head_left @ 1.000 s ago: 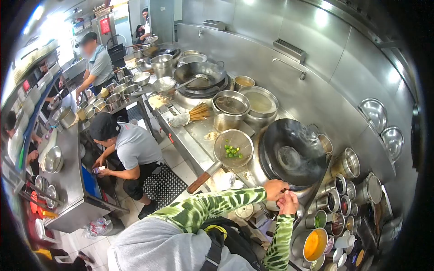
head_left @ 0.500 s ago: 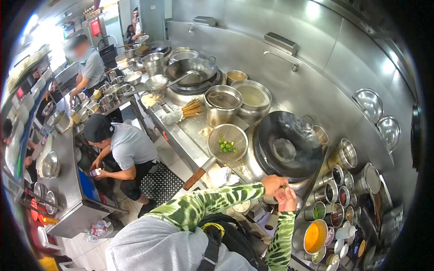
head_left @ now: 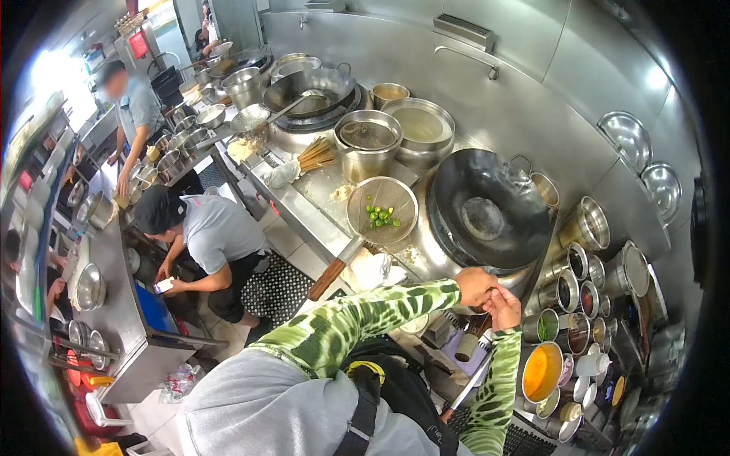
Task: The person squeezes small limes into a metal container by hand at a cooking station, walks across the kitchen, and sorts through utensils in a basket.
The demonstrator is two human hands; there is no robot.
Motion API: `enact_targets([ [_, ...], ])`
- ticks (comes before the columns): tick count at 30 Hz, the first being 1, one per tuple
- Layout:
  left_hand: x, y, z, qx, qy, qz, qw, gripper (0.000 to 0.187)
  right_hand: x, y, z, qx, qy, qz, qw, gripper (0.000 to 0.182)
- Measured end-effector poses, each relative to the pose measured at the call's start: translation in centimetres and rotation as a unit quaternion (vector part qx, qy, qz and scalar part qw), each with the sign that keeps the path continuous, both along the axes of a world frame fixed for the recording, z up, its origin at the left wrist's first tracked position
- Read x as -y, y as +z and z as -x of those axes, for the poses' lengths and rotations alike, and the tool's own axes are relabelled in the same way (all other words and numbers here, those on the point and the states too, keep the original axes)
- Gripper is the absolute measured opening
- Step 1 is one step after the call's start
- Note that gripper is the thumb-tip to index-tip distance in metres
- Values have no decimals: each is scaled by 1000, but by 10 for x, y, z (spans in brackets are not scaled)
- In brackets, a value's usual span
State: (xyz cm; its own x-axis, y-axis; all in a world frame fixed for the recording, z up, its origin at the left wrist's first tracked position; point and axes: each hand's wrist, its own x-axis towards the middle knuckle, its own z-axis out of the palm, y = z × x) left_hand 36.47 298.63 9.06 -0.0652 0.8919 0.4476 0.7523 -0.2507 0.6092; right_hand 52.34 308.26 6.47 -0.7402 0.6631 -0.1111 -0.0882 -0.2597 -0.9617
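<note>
My left hand (head_left: 477,287) and my right hand (head_left: 502,307) meet at the near edge of the wok (head_left: 494,220), fingers pinched together. Whatever lies between the fingertips is hidden. A patterned green sleeve covers each forearm. The black wok sits on the burner just beyond my hands, with a pale patch at its bottom. To the left, a mesh strainer (head_left: 363,191) with a wooden handle (head_left: 328,280) rests on the counter. Several small green citrus fruits (head_left: 382,217), some apparently cut, lie in its bowl.
Seasoning pots and a container of orange liquid (head_left: 542,372) stand at right. Steel pots (head_left: 368,144), a bamboo brush (head_left: 315,154) and a second wok (head_left: 304,95) line the range. Left, a co-worker (head_left: 217,235) bends over a phone; another person (head_left: 137,114) stands farther back.
My hands have shifted slightly right and up in view, still together. The small green piece seen between them earlier no longer shows. The camera view has tilted a little.
</note>
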Motion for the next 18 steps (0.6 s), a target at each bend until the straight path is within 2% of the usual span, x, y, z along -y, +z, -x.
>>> enact_targets([
  [2,-4,-5,0,9,-30,-5,999,23,-9,-6,-4,9,14,15,1000,25],
  [9,-14,-14,-7,9,-29,-1,1000,29,-6,-6,-7,4,0,8,1000,28],
  [11,-14,-15,-4,-7,-4,-11,1000,22,-15,-12,-5,9,12,0,1000,28],
  [13,-22,-20,-12,-19,-36,4,999,21,-22,-18,-11,22,19,-30,999,26],
  [14,-27,-19,3,-126,-57,5,990,18,-35,-17,3,82,55,-80,992,26],
  [15,-33,-23,1,-128,-48,25,990,17,-40,-25,2,118,37,-133,983,25],
  [16,-44,-32,3,-132,-42,46,989,16,-51,-38,6,142,12,-135,980,25],
  [17,-57,-46,4,-137,-36,67,988,17,-63,-43,8,172,36,-161,971,23],
  [18,-69,-66,9,-89,-66,12,994,17,-57,-20,14,195,54,-239,950,27],
])
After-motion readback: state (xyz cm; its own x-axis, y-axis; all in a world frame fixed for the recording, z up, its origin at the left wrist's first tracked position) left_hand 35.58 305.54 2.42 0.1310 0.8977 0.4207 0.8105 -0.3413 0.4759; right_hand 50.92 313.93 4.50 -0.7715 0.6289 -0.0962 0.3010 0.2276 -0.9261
